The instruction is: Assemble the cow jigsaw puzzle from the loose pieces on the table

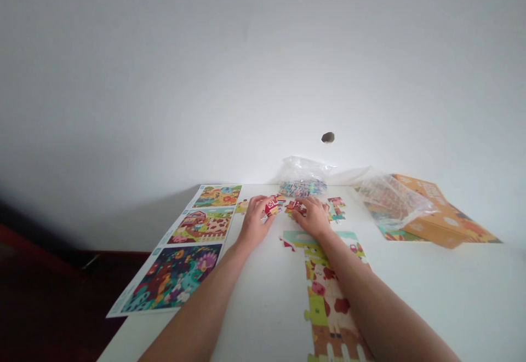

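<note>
My left hand [255, 220] pinches a red-and-white puzzle piece [271, 206] just above the white table [452, 291]. My right hand [313, 215] lies beside it, fingers curled on another red puzzle piece [295, 205] among several loose pieces [336, 208]. A partly joined puzzle strip with a cow [326, 296] runs from under my right forearm toward the near edge. Both hands sit close together at the far middle of the table.
A long picture sheet with three colourful scenes [193, 241] lies along the left edge. A clear bag of pieces [303, 184] sits by the wall. An orange box [441, 214] with a crumpled plastic bag [390, 197] rests at the right.
</note>
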Available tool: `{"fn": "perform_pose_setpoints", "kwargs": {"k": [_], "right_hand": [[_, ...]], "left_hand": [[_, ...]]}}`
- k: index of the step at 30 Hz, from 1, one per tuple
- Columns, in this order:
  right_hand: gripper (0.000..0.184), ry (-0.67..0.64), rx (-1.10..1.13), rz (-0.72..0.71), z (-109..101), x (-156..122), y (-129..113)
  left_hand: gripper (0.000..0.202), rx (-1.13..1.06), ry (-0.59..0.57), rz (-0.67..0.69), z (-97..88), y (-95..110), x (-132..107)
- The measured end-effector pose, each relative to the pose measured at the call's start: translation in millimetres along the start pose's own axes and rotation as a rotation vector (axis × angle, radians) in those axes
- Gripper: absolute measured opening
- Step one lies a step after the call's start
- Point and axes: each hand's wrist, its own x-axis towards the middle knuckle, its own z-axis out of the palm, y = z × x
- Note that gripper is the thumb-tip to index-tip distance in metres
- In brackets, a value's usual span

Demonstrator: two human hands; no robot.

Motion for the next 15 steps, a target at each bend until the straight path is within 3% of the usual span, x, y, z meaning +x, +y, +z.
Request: {"fn": "perform_pose_setpoints", "kwargs": {"k": [4, 9, 15], "right_hand": [[0.039, -0.102, 0.283, -0.180, 5.5, -1.0, -4.1], [0.034, -0.146, 0.614, -0.086, 14.2, 2.2, -1.2], [0.031, -0.165, 0.756, -0.044, 17.6, 4.8, 2.5]], "left_hand": [[0.053, -0.085, -0.055, 0.058, -3.5, 8.5, -1.2], [0.055, -0.087, -0.105, 0.108, -4.6, 12.8, -0.8], [0.053, -0.069, -0.121, 0.106, -3.9, 12.5, -0.1]]}}
